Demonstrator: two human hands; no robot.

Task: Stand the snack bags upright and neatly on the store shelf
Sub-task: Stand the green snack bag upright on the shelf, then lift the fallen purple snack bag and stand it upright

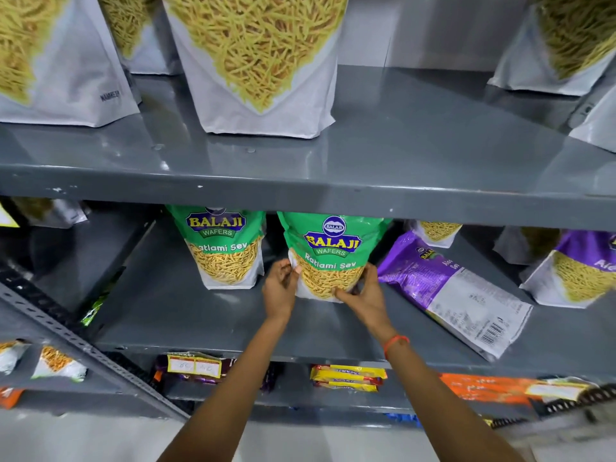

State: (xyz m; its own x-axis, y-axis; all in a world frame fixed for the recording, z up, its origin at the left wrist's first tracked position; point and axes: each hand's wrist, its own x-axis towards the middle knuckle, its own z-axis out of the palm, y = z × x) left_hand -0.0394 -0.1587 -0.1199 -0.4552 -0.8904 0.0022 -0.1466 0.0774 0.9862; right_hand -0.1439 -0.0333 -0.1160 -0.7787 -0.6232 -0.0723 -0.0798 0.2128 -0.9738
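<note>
A green Ratlami Sev bag (330, 248) stands upright on the grey middle shelf (206, 315). My left hand (280, 285) grips its lower left edge and my right hand (363, 295) grips its lower right corner. A second green Ratlami Sev bag (223, 248) stands upright just to its left. To the right, a purple Aloo Sev bag (446, 288) lies flat on its face with the barcode toward the shelf's front edge. Another purple bag (580, 271) stands upright at the far right.
The upper shelf (416, 151) carries several white sev bags (263, 61) standing upright. More bags stand behind in the middle shelf's back row. The lower shelf holds flat packets (346, 378) and price tags. A perforated metal upright (83, 348) slants across the left.
</note>
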